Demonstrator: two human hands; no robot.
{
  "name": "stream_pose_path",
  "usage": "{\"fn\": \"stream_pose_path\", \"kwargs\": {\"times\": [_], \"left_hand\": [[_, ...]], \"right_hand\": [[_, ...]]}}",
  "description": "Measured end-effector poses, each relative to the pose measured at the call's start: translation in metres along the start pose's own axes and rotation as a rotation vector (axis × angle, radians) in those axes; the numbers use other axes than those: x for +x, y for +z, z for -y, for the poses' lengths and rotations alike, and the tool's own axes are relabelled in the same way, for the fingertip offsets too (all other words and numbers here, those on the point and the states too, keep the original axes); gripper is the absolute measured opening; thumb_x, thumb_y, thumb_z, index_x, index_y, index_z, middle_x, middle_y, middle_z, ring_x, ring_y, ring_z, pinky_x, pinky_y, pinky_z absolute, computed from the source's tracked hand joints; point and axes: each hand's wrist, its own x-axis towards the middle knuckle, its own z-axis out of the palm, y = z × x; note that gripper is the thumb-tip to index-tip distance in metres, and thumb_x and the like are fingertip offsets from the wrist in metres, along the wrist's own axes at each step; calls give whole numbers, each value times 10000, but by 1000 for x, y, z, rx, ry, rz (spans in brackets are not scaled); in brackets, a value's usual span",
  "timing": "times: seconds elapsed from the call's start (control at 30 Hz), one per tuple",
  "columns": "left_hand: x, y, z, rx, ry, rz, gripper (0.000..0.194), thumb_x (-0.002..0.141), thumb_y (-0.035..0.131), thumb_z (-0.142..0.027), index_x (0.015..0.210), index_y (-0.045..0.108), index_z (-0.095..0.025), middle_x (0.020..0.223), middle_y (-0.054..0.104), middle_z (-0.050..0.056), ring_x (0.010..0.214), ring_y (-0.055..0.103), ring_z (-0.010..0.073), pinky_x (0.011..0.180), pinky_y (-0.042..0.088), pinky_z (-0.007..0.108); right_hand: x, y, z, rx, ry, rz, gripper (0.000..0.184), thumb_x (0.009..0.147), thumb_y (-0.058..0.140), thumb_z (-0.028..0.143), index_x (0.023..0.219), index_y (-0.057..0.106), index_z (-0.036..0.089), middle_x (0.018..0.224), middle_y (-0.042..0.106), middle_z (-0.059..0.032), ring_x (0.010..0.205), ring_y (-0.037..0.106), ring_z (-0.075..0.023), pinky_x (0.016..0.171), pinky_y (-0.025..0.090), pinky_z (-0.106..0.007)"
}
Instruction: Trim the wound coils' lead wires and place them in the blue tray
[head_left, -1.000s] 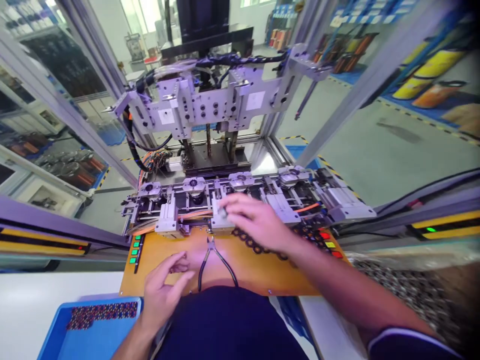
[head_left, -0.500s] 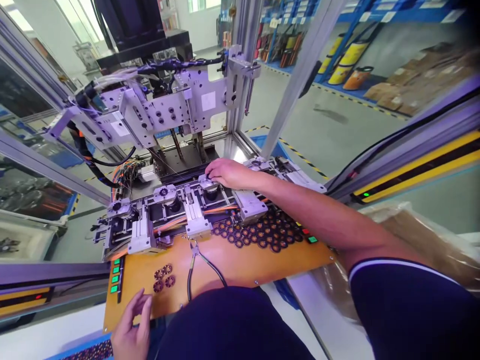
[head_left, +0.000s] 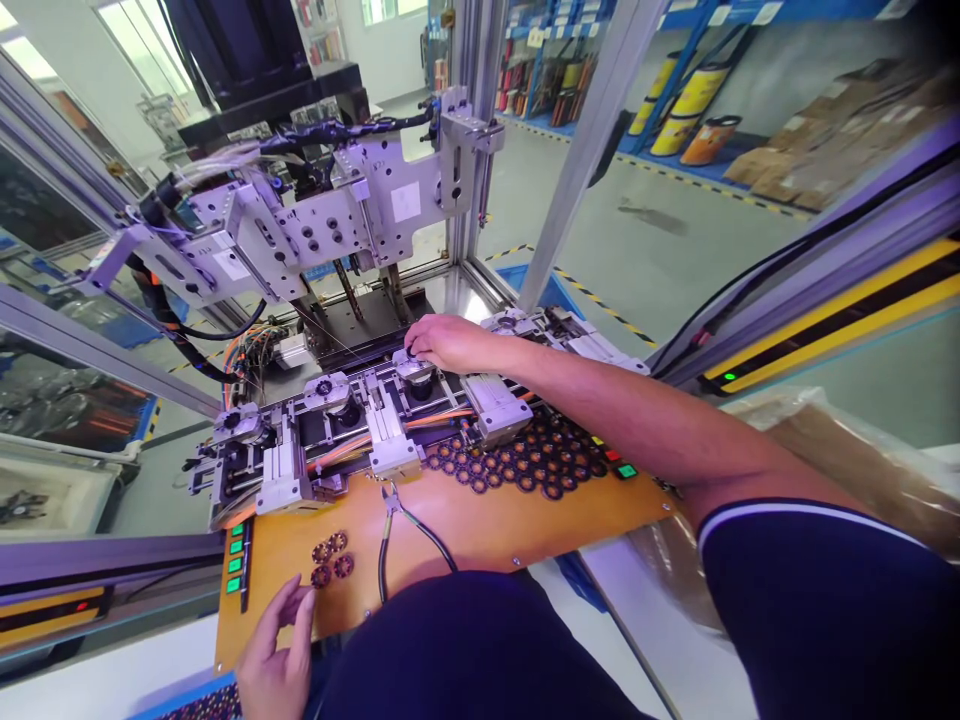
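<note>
My right hand point(head_left: 444, 342) reaches over the machine, fingers pinched down on the top of a metal clamping fixture point(head_left: 415, 372). A dark bit shows at the fingertips, but what they grip is hidden. My left hand point(head_left: 279, 645) hovers by the near left edge of the orange work board point(head_left: 480, 545), its thumb and fingers apart with nothing between them. Just beyond it lie several small copper-wound rings point(head_left: 332, 558). Wire cutters point(head_left: 391, 500) with dark handles rest on the board, jaws pointing away from me. Two similar fixtures point(head_left: 328, 390) stand left of my right hand.
Many dark rings point(head_left: 517, 462) lie grouped under my right forearm. Above the fixtures hangs a metal machine head point(head_left: 322, 225) with cables. Aluminium posts point(head_left: 581, 150) frame the station. Green buttons point(head_left: 235, 560) line the board's left edge; a bagged carton point(head_left: 817, 480) stands at right.
The view has shifted slightly. My right hand stays at the same fixture with its fingers still pinched. My left hand keeps its place near the copper-wound rings.
</note>
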Motion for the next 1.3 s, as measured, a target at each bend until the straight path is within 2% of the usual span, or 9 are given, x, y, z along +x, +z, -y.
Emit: {"fn": "stream_pose_path", "kwargs": {"times": [0.27,0.4,0.5,0.77,0.97,1.03,1.13,1.2,1.3], "left_hand": [[-1,1,0,-3,18,-6,426,822,634,-525,1012,701,-149,854,792,83,718,751,221,668,613,290],[-4,0,2,-18,-1,-13,427,816,639,-524,1006,704,-147,859,791,86,695,744,218,682,617,304],[-5,2,0,-35,-7,-17,416,805,648,-527,984,711,-157,849,791,78,681,740,216,712,621,321],[-8,7,-8,-85,42,35,346,813,667,-470,985,717,-173,850,790,56,707,742,205,740,616,304],[-15,12,-14,-99,56,83,348,832,653,-456,1022,721,-173,930,787,69,749,745,201,648,615,256],[-17,11,-17,-89,101,79,318,842,650,-437,1007,723,-175,928,788,69,758,745,202,690,616,269],[-9,1,-25,-56,202,52,251,851,655,-390,978,722,-185,892,787,65,713,736,195,665,611,271],[9,-12,-39,-34,315,22,226,841,675,-348,1001,719,-194,869,785,62,680,725,194,675,609,285],[55,-28,-79,1,585,26,302,836,685,-298,1126,695,-210,919,785,69,751,735,207,790,600,321]], "right_hand": [[-5,-2,9,-52,5,-6,257,894,531,98,1015,757,120,1147,715,-117,1072,637,-245,941,512,-416],[-19,0,12,-88,24,-2,473,770,500,-63,1155,703,123,1282,658,-105,1271,538,-269,1028,465,-471],[-28,4,14,-104,45,26,560,704,497,-106,1185,685,111,1322,630,-111,1316,502,-296,1027,462,-488],[-28,6,28,-120,95,39,494,765,488,-73,1184,680,105,1347,609,-127,1356,453,-326,1016,441,-511],[-24,6,34,-102,100,-14,445,723,539,-68,1087,719,114,1272,663,-120,1306,513,-312,1002,470,-487],[-28,-3,39,-99,116,-88,441,743,525,-62,1104,713,107,1281,657,-119,1293,532,-300,1003,488,-483],[-49,-22,58,-112,181,-283,473,849,425,-26,1251,637,105,1395,567,-121,1352,478,-268,1081,443,-511],[-70,-31,80,-101,217,-487,482,904,375,16,1310,600,148,1410,557,-95,1360,471,-243,1123,416,-513],[-103,-31,116,-16,191,-808,456,916,449,74,1309,608,241,1314,640,-55,1250,584,-233,1088,487,-466]]}}
